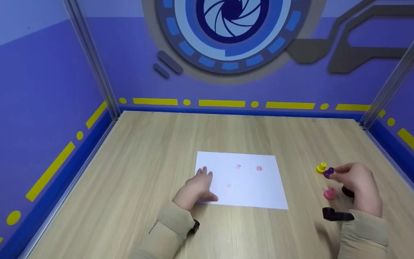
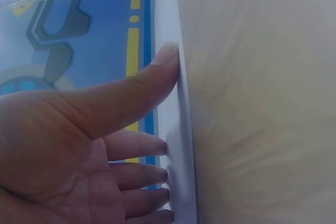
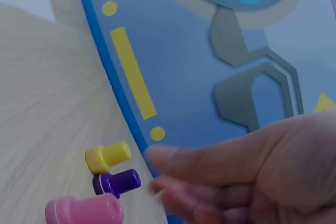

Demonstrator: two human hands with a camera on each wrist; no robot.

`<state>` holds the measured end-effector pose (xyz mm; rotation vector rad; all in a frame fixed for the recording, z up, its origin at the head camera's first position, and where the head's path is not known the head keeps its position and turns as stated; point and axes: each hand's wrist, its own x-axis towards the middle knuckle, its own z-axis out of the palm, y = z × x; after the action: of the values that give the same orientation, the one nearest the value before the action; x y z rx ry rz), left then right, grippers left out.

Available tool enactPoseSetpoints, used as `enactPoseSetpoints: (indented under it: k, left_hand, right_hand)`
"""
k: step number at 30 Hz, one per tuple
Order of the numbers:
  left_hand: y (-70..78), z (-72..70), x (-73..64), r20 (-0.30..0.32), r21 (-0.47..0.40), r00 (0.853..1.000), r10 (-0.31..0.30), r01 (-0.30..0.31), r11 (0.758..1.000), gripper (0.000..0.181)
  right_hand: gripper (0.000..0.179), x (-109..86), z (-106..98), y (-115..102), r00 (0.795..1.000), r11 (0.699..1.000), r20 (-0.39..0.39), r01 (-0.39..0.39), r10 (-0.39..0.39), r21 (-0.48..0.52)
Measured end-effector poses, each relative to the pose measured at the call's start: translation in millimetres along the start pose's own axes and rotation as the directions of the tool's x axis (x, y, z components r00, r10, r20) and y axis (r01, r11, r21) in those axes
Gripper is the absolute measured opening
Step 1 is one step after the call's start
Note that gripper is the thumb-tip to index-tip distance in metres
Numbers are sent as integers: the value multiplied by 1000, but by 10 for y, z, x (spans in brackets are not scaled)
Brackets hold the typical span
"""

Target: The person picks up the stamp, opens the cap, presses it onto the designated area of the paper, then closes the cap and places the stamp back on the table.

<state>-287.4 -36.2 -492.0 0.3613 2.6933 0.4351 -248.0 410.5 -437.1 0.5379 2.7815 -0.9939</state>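
Note:
A sheet of white paper (image 1: 250,187) lies on the table with three small reddish stamp prints on it. My left hand (image 1: 198,187) rests on the paper's left side with fingers spread; in the left wrist view, the thumb (image 2: 136,95) and fingertips touch the sheet. At the right, a purple toy stamp (image 1: 329,173) stands beside a yellow stamp (image 1: 321,168). My right hand (image 1: 359,183) reaches to the purple one. In the right wrist view, a small gap separates the blurred fingertips (image 3: 163,156) from the purple stamp (image 3: 121,182), with nothing held.
A pink stamp (image 1: 329,193) stands nearer me. Beside it, a dark object (image 1: 348,191) is partly hidden by my right hand. The wood-grain table (image 1: 156,144) is bounded by blue-purple panels (image 1: 128,64) at the back and sides.

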Motion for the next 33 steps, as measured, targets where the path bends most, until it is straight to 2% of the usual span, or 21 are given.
enactPoseSetpoints:
  k: [3,5,7,12,14,21,27,31,33]
  left_hand:
    - [-5,-3,-7,1,-2,1000,2,-2,1000,97]
    - [-6,-5,-6,3,6,1000,4,-4,1000,97]
    - [-4,-4,-5,2,10,1000,7,-7,1000,96]
    - [0,7,0,-9,6,1000,8,-8,1000,96]
    - [-2,9,3,-13,6,1000,7,-7,1000,96]
    - [-14,9,12,-19,-4,1000,11,-11,1000,96]
    - [-21,22,21,-11,-3,1000,7,-7,1000,96]
    - [-22,28,25,-14,-1,1000,9,-9,1000,96]
    - [-20,23,23,-14,-1,1000,10,-10,1000,97]
  right_hand:
    - [48,54,92,-37,986,993,-164,23,-4,113]
    - [48,113,173,-46,974,985,-227,18,21,170]
    - [49,175,247,-31,971,973,-234,2,54,232]
    - [54,285,366,38,980,942,-159,-66,124,328]
    - [56,312,393,61,982,943,-141,-71,122,324]
    - [55,383,459,131,984,972,-157,-40,78,232]
    - [52,401,532,161,983,975,-148,-72,105,212]
    - [49,413,573,172,979,975,-169,-76,112,207]
    - [47,414,581,175,974,983,-208,-51,88,176]
